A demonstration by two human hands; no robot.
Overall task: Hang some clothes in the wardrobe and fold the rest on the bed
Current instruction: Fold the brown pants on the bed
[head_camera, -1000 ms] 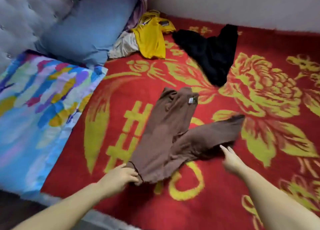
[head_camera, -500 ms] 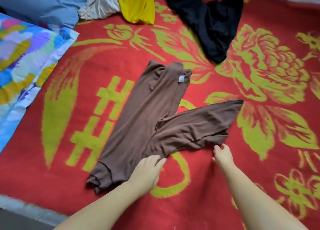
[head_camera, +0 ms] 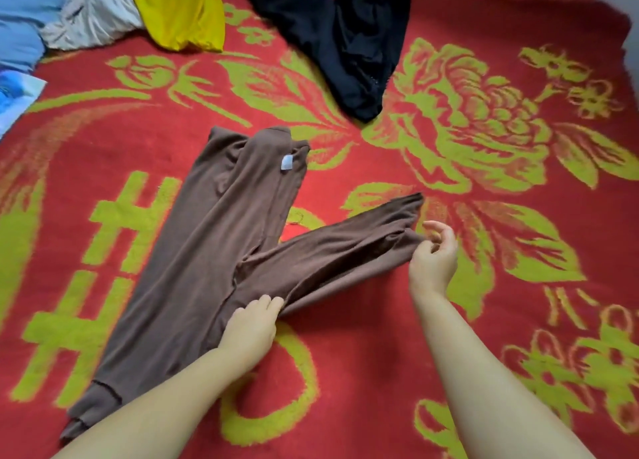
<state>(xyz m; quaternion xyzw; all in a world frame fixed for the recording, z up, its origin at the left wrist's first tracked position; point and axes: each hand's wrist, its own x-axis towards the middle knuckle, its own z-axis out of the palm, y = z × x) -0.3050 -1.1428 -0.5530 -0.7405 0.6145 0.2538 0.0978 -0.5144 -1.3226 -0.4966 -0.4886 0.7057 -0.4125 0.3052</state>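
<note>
Left hand (head_camera: pixel 249 330) presses brown leggings (head_camera: pixel 207 251); right hand (head_camera: pixel 434 256) pinches cuff; white label (head_camera: pixel 286 163) seemingly blank

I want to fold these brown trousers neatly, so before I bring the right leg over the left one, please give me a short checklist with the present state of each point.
1. Right hand pinches the cuff of the right leg: ok.
2. Left hand presses the brown trousers flat near the crotch: ok.
3. Left leg lies straight on the red blanket: ok.
4. Right leg is smooth: not ok, wrinkled.
5. Black garment lies apart from the trousers: ok.
6. Waistband edges are aligned: cannot tell.
</note>
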